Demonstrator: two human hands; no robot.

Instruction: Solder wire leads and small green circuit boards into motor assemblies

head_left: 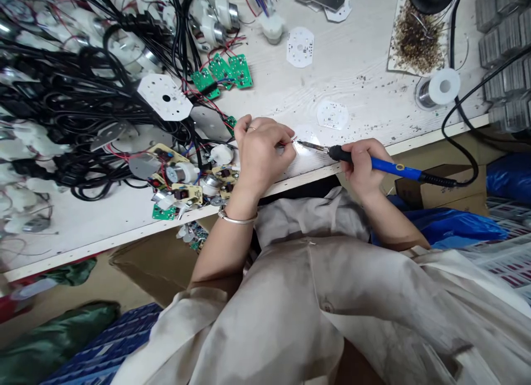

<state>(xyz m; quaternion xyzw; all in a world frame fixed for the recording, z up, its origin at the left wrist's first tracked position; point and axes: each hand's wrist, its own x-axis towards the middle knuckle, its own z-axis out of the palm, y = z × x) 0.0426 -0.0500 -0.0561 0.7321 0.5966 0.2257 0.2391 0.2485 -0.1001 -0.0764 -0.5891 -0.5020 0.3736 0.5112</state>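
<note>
In my right hand is a blue-handled soldering iron, its tip pointing left toward my other hand. My left hand pinches a thin red wire between thumb and forefinger, close to the iron's tip; whether the two touch I cannot tell. Under the tip a pale, bright patch shows on the table, partly hidden. Just behind the tip lies a white circuit board. A green circuit board sits beside my left hand, half covered.
Black cables, small motors and boards crowd the left side. A solder spool stands at the right, near a pad of brown shavings. Stacked grey plates line the far right. The table's front edge runs below my hands.
</note>
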